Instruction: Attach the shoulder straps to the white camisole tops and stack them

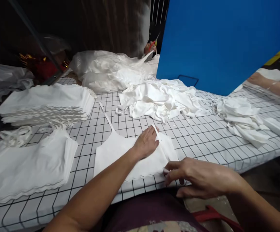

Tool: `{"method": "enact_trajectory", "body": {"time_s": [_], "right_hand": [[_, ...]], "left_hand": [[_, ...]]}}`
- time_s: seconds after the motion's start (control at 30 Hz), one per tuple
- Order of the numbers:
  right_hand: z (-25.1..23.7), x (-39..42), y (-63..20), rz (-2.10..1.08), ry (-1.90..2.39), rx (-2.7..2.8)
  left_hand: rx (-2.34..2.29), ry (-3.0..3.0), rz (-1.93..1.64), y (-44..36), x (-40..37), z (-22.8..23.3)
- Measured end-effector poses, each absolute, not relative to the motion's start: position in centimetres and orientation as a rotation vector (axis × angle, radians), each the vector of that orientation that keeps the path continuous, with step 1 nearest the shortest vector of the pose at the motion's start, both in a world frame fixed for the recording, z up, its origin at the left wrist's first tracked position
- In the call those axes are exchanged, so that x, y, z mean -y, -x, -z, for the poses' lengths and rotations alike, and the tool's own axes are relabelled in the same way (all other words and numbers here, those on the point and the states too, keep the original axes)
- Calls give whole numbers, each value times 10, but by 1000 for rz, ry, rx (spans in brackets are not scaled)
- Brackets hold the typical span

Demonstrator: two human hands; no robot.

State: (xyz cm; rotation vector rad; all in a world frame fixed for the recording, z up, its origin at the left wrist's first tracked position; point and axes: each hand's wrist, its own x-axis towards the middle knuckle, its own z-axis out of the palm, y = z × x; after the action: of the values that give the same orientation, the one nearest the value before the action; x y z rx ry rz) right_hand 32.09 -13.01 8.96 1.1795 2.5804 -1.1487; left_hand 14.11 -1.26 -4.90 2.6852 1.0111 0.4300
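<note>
Head view shows me a white camisole lying flat on the gridded table, near the front edge. My left hand rests open and flat on it, beside one strap. My right hand pinches the lower right corner of the garment between its fingers. I judge the work is about halfway: two neat stacks lie at left, while a loose heap waits behind, not yet sorted.
</note>
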Motion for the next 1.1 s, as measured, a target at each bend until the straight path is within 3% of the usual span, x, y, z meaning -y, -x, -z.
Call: {"method": "enact_trajectory", "body": {"time_s": [0.1,0.2,0.3,0.43,0.6,0.83,1.0,1.1], "right_hand": [[-82,129,-330,1387,-1315,-2536],[-63,97,-339,1593,-1802,-2433],[-33,59,-336,1562,-2190,-2336],[-5,37,-324,1818,-2054,-2305],[-18,65,-338,2197,-1780,-2244],[-35,119,-377,2127,-1486,-2186],[-25,119,-382,2104,-1516,-2354],[-18,108,-377,2247,-1763,-2223]], "left_hand": [[-1022,-2695,-419,-142,13,47],[-1023,-2694,-430,-142,14,45],[-1012,-2687,-460,-142,13,44],[-971,-2663,-457,-140,11,43],[-919,-2585,-589,-138,8,40],[-888,-2536,-626,-137,6,41],[-923,-2439,-584,-135,4,37],[-957,-2371,-556,-132,0,32]]}}
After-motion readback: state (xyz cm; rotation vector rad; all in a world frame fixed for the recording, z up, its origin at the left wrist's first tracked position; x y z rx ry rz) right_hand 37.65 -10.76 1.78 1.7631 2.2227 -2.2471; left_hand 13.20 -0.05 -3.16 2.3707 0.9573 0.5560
